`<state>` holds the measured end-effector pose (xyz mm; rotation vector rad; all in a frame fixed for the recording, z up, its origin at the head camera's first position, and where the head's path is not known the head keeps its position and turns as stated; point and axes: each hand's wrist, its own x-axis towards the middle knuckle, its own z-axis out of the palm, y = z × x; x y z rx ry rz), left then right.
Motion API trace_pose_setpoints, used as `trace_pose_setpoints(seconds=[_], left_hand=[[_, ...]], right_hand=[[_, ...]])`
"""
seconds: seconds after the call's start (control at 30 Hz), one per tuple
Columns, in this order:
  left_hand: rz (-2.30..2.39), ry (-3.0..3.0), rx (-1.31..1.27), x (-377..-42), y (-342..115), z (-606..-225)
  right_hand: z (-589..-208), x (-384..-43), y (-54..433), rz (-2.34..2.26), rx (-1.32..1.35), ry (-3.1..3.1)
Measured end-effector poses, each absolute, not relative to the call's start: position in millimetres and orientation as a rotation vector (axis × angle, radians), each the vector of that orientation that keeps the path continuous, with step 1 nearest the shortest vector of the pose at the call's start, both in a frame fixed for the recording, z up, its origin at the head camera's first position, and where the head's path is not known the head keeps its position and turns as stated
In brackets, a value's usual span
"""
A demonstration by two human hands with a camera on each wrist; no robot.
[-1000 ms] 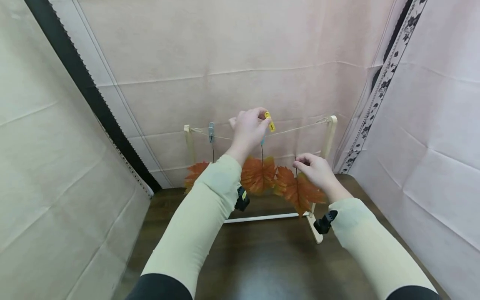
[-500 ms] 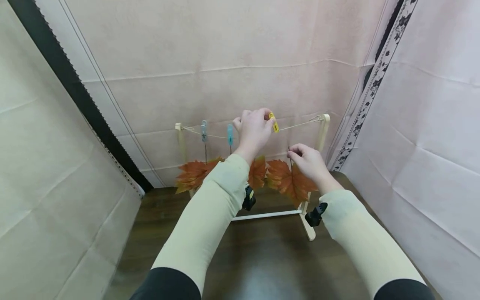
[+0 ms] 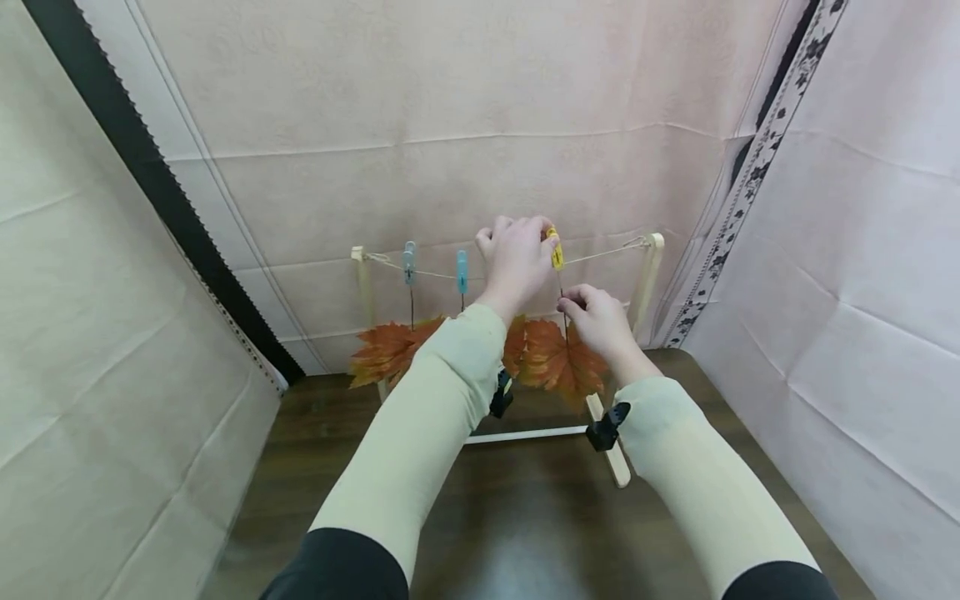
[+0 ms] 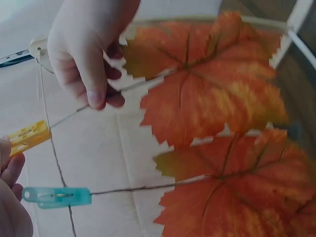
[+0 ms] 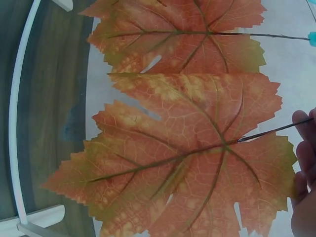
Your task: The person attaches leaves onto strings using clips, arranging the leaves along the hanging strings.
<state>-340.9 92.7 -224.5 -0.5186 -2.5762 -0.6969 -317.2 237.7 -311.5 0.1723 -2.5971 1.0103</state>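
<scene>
My left hand pinches a yellow clothespin at the string. Lower and to the right, my right hand pinches the thin dark stem of an orange maple leaf. In the left wrist view the stem's upper end meets the yellow clothespin's nose, which lies over the string. Beside it a teal clothespin sits on the string and holds the stem of another leaf. Farther left in the head view, a grey-blue clothespin carries a leaf partly covered by my left sleeve.
The string runs between two pale wooden posts, the right one near my right hand. A white bar joins the rack's feet, with one wooden foot on the dark wooden table. Light cloth walls stand behind and at both sides.
My right hand has moved left and slightly up with the leaf, bringing its stem up to the yellow clothespin. My left hand has shifted a little right with the clothespin, now upright at the string.
</scene>
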Motion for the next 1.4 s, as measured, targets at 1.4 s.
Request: trace_pose_setpoints(seconds=[1.4], left_hand=[[-0.546, -2.632, -0.596, -349.2, 97.4, -231.0]], right_hand=[[-317.6, -324.1, 223.2, 1.266, -0.061, -2.474]])
